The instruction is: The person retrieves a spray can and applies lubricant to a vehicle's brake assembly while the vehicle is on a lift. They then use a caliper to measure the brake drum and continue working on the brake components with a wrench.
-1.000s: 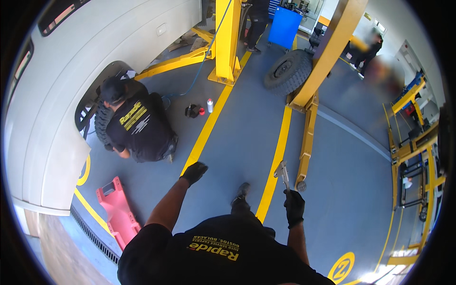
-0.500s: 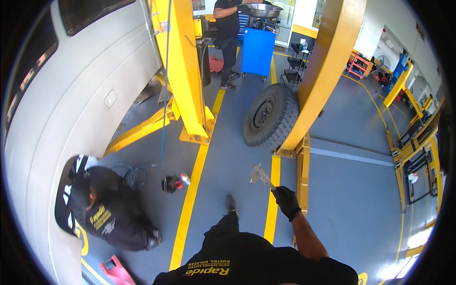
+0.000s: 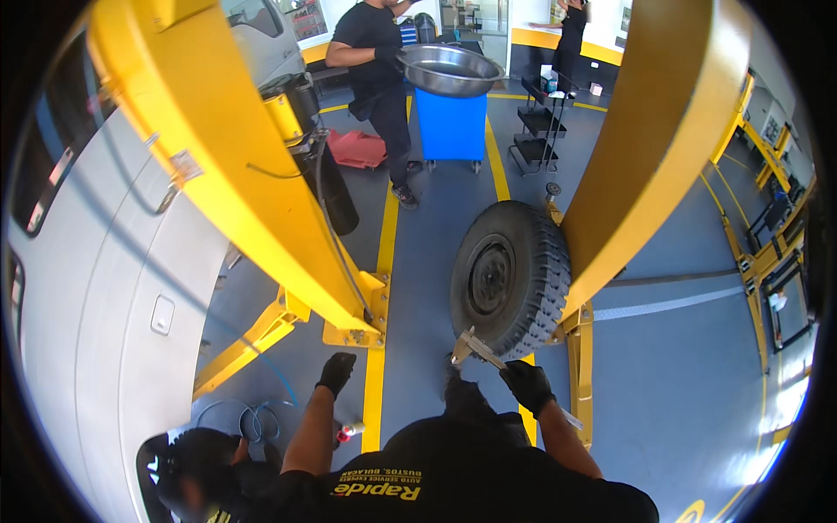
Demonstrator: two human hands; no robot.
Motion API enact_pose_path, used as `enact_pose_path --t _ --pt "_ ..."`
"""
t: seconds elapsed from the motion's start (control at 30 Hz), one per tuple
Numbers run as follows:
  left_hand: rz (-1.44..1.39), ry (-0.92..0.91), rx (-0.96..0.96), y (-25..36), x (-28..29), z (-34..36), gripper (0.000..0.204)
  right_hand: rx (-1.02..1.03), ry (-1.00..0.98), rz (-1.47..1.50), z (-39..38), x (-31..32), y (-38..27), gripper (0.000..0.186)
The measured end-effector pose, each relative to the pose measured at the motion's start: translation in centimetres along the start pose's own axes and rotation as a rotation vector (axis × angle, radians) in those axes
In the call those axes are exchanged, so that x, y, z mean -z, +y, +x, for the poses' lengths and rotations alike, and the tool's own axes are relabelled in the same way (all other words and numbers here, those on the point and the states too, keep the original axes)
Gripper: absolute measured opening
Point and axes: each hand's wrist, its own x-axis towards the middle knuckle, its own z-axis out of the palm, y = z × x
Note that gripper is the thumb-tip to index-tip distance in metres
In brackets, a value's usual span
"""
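Note:
My right hand point(image 3: 527, 385), in a black glove, is closed around a metal vernier caliper point(image 3: 473, 346). The caliper's jaws point up and to the left, and its beam comes out again behind my hand. Past the jaws, a big knobbly tire on a dark wheel point(image 3: 490, 275) stands upright, leaning by a yellow lift post point(image 3: 658, 166). In the picture the jaws overlap the tire's lower edge; whether they touch I cannot tell. My left hand point(image 3: 336, 373), also black-gloved, is in front of me with its fingers curled and nothing visible in it.
Another yellow post point(image 3: 235, 183) rises at left beside a white vehicle point(image 3: 105, 227). A co-worker point(image 3: 377, 78) holds a metal basin point(image 3: 449, 70) over a blue cabinet point(image 3: 451, 126). Another co-worker point(image 3: 187, 475) crouches at lower left near a coiled hose point(image 3: 253, 423). A black cart point(image 3: 542, 126) stands farther back.
I have come forward, closer to the tire and both posts. My left hand has come into view. The caliper stays in my right hand. The co-worker at the back has shifted with the basin.

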Motion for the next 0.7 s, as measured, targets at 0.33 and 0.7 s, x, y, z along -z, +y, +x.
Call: enact_pose_path --t 0.33,0.7 --pt "0.568 -0.412 -0.625 12.2 -3.9 30.5 0.021 0.039 0.272 -0.001 27.2 5.8 4.1 0.025" --pt "0.722 -0.784 -0.511 10.7 -3.2 70.3 0.041 -0.385 0.219 0.143 53.7 4.6 0.0 0.036"
